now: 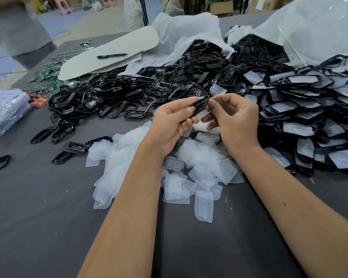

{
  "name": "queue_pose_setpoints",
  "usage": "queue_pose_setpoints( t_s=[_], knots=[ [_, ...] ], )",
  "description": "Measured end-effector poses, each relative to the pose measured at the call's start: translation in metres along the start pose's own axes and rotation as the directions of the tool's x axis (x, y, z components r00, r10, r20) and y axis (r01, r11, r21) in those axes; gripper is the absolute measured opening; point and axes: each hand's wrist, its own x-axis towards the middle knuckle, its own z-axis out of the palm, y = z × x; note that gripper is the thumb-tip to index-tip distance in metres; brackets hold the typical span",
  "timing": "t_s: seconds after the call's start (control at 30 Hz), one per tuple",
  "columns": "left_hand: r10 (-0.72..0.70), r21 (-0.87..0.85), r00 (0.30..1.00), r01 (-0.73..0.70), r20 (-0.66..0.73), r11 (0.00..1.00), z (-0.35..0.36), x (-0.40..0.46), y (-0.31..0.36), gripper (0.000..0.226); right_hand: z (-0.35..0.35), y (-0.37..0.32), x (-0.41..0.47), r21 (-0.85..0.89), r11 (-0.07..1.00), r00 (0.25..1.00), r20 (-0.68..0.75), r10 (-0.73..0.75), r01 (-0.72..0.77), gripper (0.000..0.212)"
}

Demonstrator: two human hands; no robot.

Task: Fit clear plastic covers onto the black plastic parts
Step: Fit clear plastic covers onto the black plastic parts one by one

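Note:
My left hand [174, 121] grips a black plastic part [201, 104] edge-on, above the middle of the table. My right hand [234, 119] is beside it, thumb and forefinger pinching at the part's right end. A clear cover [204, 125] shows between and below the two hands; I cannot tell which hand holds it. Loose clear covers [191, 173] lie heaped under my wrists. A big heap of bare black parts [129, 95] spreads behind the hands. Black parts fitted with clear covers [309, 117] are piled on the right.
White plastic bags [309, 23] spill black parts at the back. Cardboard sheets with a pen [112, 56] lie back left, green circuit boards [48, 75] beside them. A stack of clear blister sheets [4, 111] sits at the left edge. A person in grey [16, 29] stands far left.

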Motion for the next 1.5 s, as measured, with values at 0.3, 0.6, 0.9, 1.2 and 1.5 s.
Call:
queue_pose_setpoints(
  t_s=[0.3, 0.6, 0.9, 1.2, 1.5],
  knots=[
    [0.042, -0.174, 0.999, -0.046, -0.026, 0.984, -0.001, 0.001, 0.003, 0.037, 0.006, -0.011, -0.005, -0.406, 0.884, 0.972, 0.084, -0.219, 0.234, 0.011],
    [0.027, -0.146, 0.999, -0.031, -0.027, 0.989, 0.004, 0.001, 0.000, 0.035, 0.004, -0.009, -0.004, -0.303, 0.936, 0.983, 0.022, -0.183, 0.181, 0.003],
    [0.059, -0.146, 0.972, -0.094, -0.226, 0.985, 0.004, 0.002, 0.001, 0.026, 0.003, -0.006, -0.001, -0.270, 0.950, 0.964, -0.171, -0.206, 0.155, 0.012],
    [0.165, 0.033, 0.942, -0.163, -0.293, 0.986, 0.005, 0.005, -0.007, 0.023, 0.002, -0.005, -0.002, -0.219, 0.959, 0.964, -0.151, -0.217, 0.181, 0.012],
    [0.217, 0.206, 0.940, -0.165, -0.263, 0.964, 0.003, 0.008, -0.013, 0.023, 0.001, -0.005, -0.002, -0.203, 0.965, 0.977, -0.093, -0.190, 0.168, 0.021]
  ],
)
